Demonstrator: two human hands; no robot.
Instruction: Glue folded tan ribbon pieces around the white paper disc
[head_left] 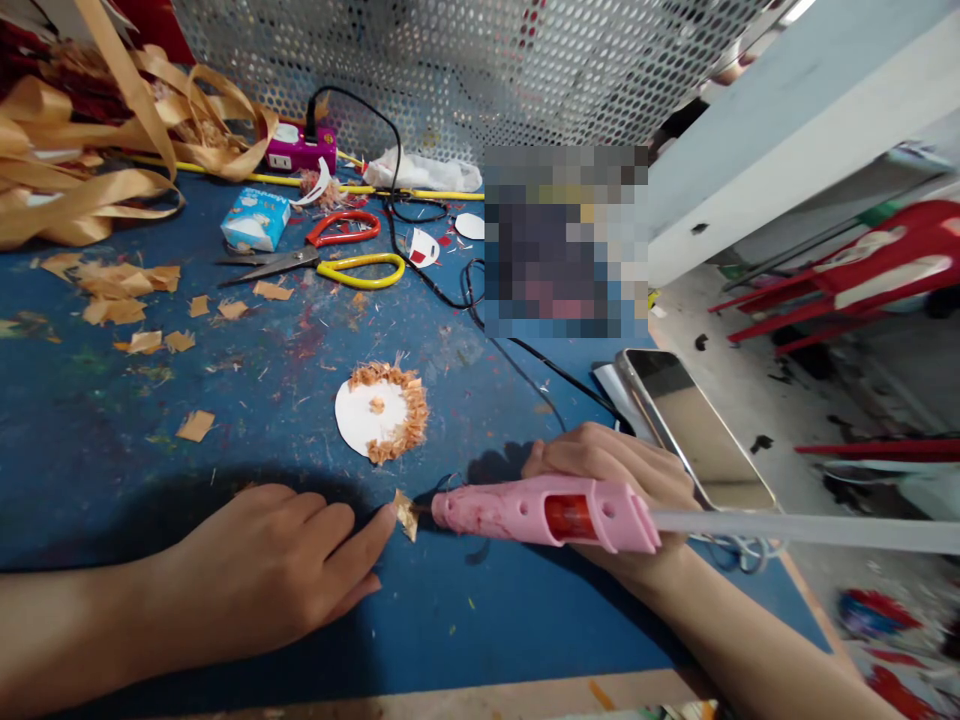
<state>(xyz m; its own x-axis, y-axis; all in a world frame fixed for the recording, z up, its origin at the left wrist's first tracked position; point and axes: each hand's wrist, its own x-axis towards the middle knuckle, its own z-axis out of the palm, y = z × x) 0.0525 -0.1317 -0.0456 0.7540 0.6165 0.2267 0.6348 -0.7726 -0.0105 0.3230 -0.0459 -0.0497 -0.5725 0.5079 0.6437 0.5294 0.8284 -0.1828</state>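
Note:
In my right hand (pixel 622 470) is a pink hot glue gun (pixel 495 510), lying on its side with its nozzle pointing left. A long whitish glue stick (pixel 810 530) runs out of its back end. My left hand (pixel 292 560) has its fingertips on a small square of gold ribbon (pixel 406 514), right at the nozzle; the thumb is partly hidden below. Just beyond both hands lies a white paper disc (pixel 360 425), with frilled tan ribbon pieces round its right side and one tuft in the middle.
Scissors (pixel 292 262) with red and yellow handles lie behind the disc, near a small blue box (pixel 256 220). Cut ribbon squares (pixel 120 285) and looped ribbon (pixel 67 200) are at left. A black cord (pixel 420 275) leads to a purple power strip (pixel 300 148). A phone (pixel 697 430) rests at right.

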